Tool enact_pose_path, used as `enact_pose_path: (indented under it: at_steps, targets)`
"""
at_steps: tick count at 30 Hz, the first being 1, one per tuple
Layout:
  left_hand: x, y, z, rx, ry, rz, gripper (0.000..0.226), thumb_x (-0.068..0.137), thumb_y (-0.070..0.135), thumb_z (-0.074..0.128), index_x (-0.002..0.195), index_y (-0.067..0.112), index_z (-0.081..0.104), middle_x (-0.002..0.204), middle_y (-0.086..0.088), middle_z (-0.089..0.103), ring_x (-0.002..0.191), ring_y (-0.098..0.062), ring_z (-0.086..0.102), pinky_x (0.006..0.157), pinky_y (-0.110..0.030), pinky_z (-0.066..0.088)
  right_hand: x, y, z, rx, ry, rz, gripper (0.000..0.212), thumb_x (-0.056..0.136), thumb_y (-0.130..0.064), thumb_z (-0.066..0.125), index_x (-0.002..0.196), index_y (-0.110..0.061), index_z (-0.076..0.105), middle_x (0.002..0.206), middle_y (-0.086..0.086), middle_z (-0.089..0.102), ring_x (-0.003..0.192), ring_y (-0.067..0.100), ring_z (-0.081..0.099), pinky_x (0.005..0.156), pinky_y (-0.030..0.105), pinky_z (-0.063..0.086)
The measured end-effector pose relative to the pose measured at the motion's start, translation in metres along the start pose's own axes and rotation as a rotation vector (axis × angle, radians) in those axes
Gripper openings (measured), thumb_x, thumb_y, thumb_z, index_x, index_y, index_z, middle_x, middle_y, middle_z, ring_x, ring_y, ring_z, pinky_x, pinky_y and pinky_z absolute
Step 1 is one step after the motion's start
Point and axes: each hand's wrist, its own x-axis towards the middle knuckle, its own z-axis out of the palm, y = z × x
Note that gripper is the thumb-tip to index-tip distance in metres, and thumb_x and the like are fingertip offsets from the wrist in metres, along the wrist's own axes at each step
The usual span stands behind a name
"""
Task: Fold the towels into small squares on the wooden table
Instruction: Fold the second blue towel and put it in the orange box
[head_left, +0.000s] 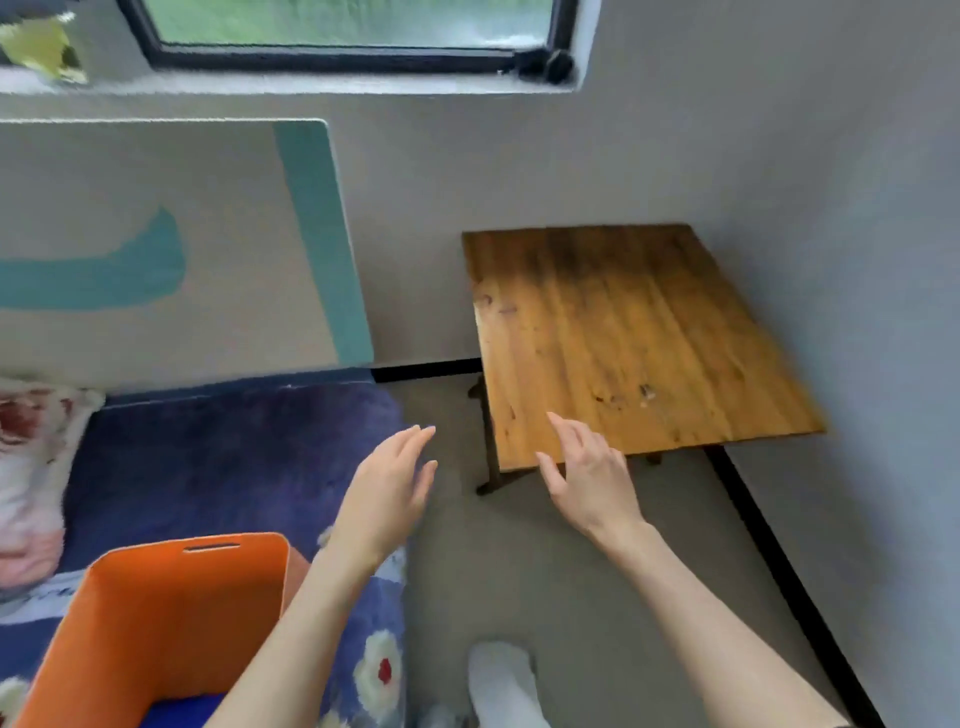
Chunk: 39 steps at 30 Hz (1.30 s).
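Both hands (387, 488) (589, 470) hover near wooden table (634, 332).

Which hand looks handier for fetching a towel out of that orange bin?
Probably the left hand: it hovers open just above the orange bin at lower left. The right hand, also open, is over the wooden table's near corner, farther away. No towel is clearly visible yet.

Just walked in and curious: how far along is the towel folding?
Nothing looks done: the table shows only bare wood, with no towel on it. Nothing is in hand either; the left hand and right hand are both open and hold nothing near the table's front edge. No towel is plainly visible; the orange bin shows something blue inside. All the folding is left.
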Motion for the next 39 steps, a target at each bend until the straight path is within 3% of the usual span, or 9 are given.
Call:
enact_pose_path:
  at_steps: [3, 6, 14, 19, 23, 27, 39]
  targets:
    - [0.009, 0.055, 0.023, 0.044, -0.064, 0.195, 0.038, 0.085, 0.010, 0.064, 0.122, 0.004, 0.059, 0.120, -0.015, 0.062, 0.108, -0.030, 0.061, 0.091, -0.038, 0.048, -0.038, 0.050, -0.024, 0.009, 0.056, 0.139, 0.053, 0.097, -0.036, 0.042, 0.146, -0.019, 0.029, 0.145, 0.000, 0.040, 0.130, 0.019, 0.039, 0.105, 0.037, 0.031]
    - [0.012, 0.116, 0.051, 0.055, -0.128, 0.338, 0.037, 0.086, 0.019, 0.056, 0.121, 0.007, 0.059, 0.121, -0.011, 0.062, 0.106, -0.028, 0.062, 0.086, -0.036, 0.050, -0.083, 0.103, -0.048, 0.010, 0.112, 0.272, 0.053, 0.098, -0.037, 0.039, 0.147, -0.021, 0.026, 0.146, -0.003, 0.036, 0.132, 0.017, 0.036, 0.105, 0.034, 0.028]
    - [-0.020, 0.296, 0.163, 0.022, -0.334, 0.655, 0.042, 0.097, 0.024, 0.046, 0.138, 0.018, 0.044, 0.142, -0.003, 0.045, 0.131, -0.022, 0.041, 0.106, -0.033, 0.033, -0.239, 0.250, -0.097, -0.042, 0.213, 0.612, 0.052, 0.098, -0.038, 0.037, 0.146, -0.022, 0.024, 0.147, -0.004, 0.034, 0.131, 0.017, 0.037, 0.103, 0.031, 0.028]
    - [-0.066, 0.404, 0.234, -0.020, -0.516, 0.906, 0.051, 0.086, 0.031, 0.031, 0.123, 0.009, 0.059, 0.124, -0.012, 0.061, 0.113, -0.029, 0.059, 0.091, -0.037, 0.046, -0.346, 0.321, -0.113, -0.025, 0.343, 0.881, 0.047, 0.093, -0.032, 0.048, 0.136, -0.012, 0.045, 0.128, 0.009, 0.055, 0.111, 0.034, 0.055, 0.091, 0.043, 0.044]
    - [-0.099, 0.455, 0.277, -0.042, -0.628, 1.007, 0.044, 0.086, 0.023, 0.043, 0.127, 0.010, 0.057, 0.128, -0.011, 0.058, 0.118, -0.027, 0.055, 0.096, -0.035, 0.043, -0.399, 0.346, -0.116, -0.010, 0.349, 1.017, 0.047, 0.093, -0.030, 0.051, 0.136, -0.013, 0.044, 0.128, 0.007, 0.055, 0.115, 0.030, 0.053, 0.092, 0.042, 0.044]
    - [-0.133, 0.505, 0.334, 0.004, -0.811, 1.114, 0.046, 0.088, 0.022, 0.043, 0.133, 0.013, 0.051, 0.136, -0.010, 0.052, 0.126, -0.026, 0.048, 0.102, -0.034, 0.037, -0.451, 0.381, -0.103, 0.026, 0.400, 1.178, 0.045, 0.085, -0.025, 0.064, 0.126, -0.008, 0.056, 0.115, 0.010, 0.065, 0.101, 0.033, 0.062, 0.075, 0.044, 0.052]
    - [-0.195, 0.591, 0.510, 0.334, -1.244, 1.355, 0.045, 0.099, 0.027, 0.039, 0.143, 0.025, 0.032, 0.146, 0.002, 0.037, 0.134, -0.018, 0.036, 0.108, -0.033, 0.032, -0.536, 0.510, -0.047, 0.290, 0.202, 1.592, 0.048, 0.098, -0.036, 0.038, 0.142, -0.017, 0.033, 0.140, 0.002, 0.044, 0.128, 0.021, 0.042, 0.099, 0.033, 0.036]
